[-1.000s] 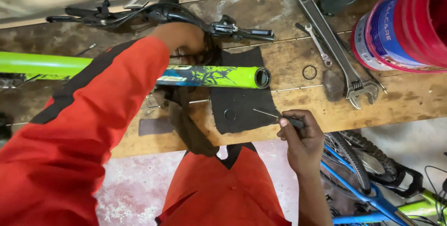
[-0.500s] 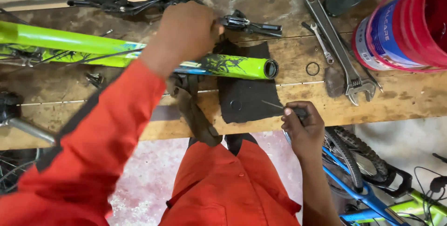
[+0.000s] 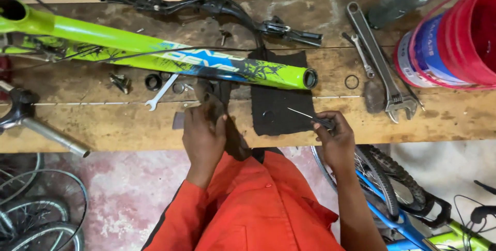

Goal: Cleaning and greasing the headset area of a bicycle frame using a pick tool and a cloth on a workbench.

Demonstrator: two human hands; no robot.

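A lime-green bicycle frame tube (image 3: 155,49) with blue and black markings lies across a wooden workbench (image 3: 103,127). My left hand (image 3: 203,134) rests at the bench's front edge, fingers closed on a dark greasy rag (image 3: 227,127) that hangs off the edge. My right hand (image 3: 336,140) grips a thin metal pick (image 3: 310,117) by its dark handle, its tip pointing left over a black cloth patch (image 3: 279,103) lying below the tube's open end (image 3: 310,78).
Black handlebars with brake levers (image 3: 217,5) lie at the back. A large adjustable wrench (image 3: 380,62), a small spanner (image 3: 160,93), rings and bolts dot the bench. A red bucket (image 3: 454,39) stands at right. Bicycle wheels sit below left (image 3: 36,209) and right (image 3: 392,189).
My left arm has pulled back from the handlebars and frame to the bench's front edge, where it now holds the rag. The view shifted left; the right hand stays with the pick.
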